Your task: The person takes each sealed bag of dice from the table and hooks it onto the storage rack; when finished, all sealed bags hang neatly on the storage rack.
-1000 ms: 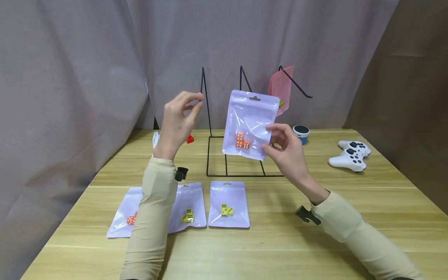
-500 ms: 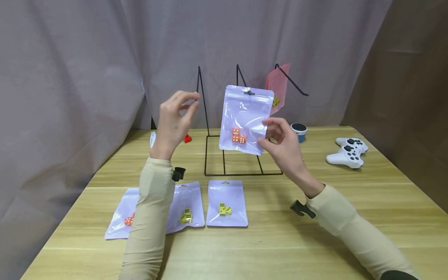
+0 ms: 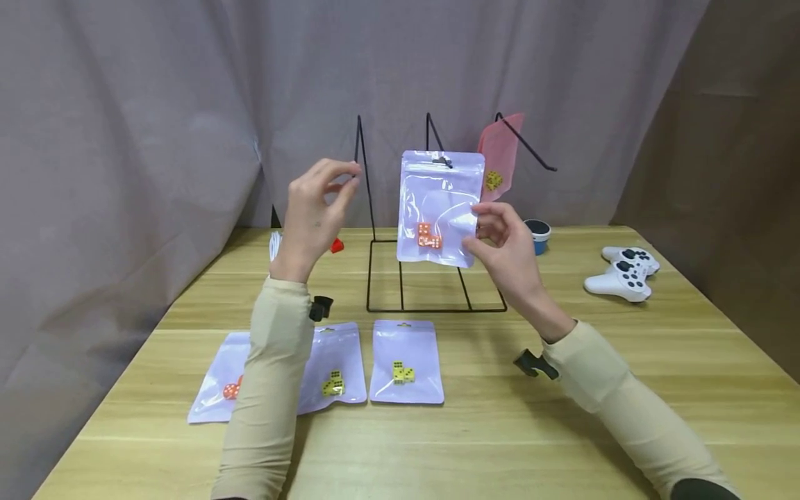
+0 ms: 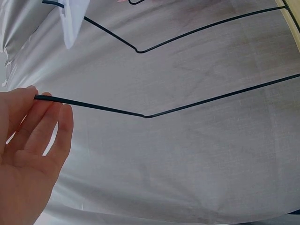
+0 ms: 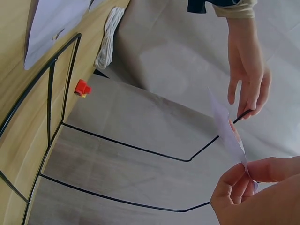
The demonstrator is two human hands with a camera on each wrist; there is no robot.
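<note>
Head view shows our right hand pinching the lilac pouch of orange dice by its right edge, hang hole at the middle hook tip of the wire rack. Our left hand holds the left hook's tip between curled fingertips. We judge that a one-sided pinch may let the pouch swing and miss the hook, or that nudging could tip the light rack.

A grey-mauve curtain hangs in soft folds behind the light wooden table — it fills the whole back. To the right stands a plain brown wall, evenly and dimly lit.
</note>
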